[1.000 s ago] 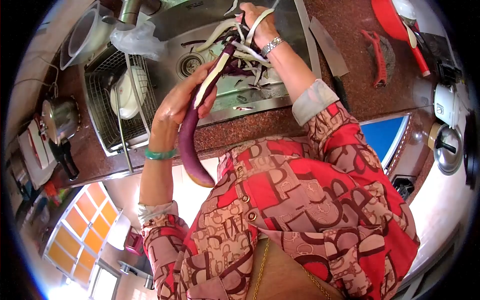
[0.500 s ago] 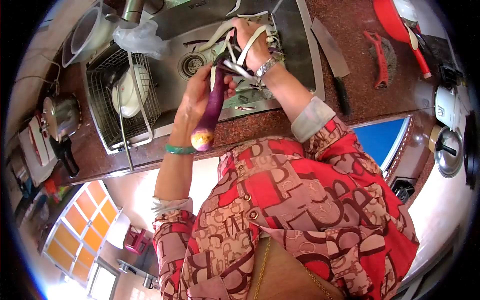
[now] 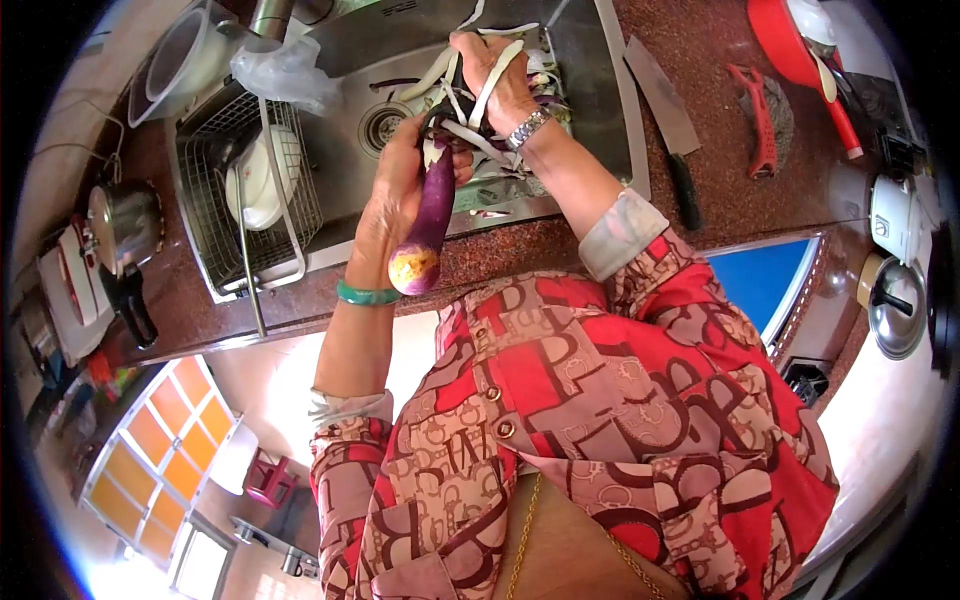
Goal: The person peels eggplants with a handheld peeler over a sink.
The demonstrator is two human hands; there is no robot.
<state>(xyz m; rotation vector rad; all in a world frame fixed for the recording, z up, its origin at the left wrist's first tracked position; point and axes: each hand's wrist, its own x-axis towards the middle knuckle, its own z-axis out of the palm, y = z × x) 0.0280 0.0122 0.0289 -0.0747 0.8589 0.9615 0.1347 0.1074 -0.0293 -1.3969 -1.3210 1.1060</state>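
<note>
A long purple eggplant (image 3: pixel 432 215) hangs over the sink's front edge, its pale round end toward me. My left hand (image 3: pixel 402 165) is wrapped round its upper part. Above it, my right hand (image 3: pixel 495 80) is closed at the dark upper end, among pale peel strips (image 3: pixel 492 85); what exactly its fingers grip is hidden. More peelings (image 3: pixel 548 90) lie in the steel sink (image 3: pixel 630 120) beneath and right of my right hand. The round drain (image 3: pixel 383 128) shows left of the hands.
A wire rack (image 3: pixel 205 205) with a white dish (image 3: pixel 265 180) stands at the sink's left. Right of the sink lie a cleaver (image 3: pixel 660 100) and a red-handled tool (image 3: pixel 763 125). A red pan (image 3: pixel 780 45) is farther right. A steel pot (image 3: pixel 125 225) stands far left.
The eggplant's pale end has swung slightly right and up and turned more toward me. My right hand has shifted a little left, and a larger pale patch shows near the eggplant's upper end.
</note>
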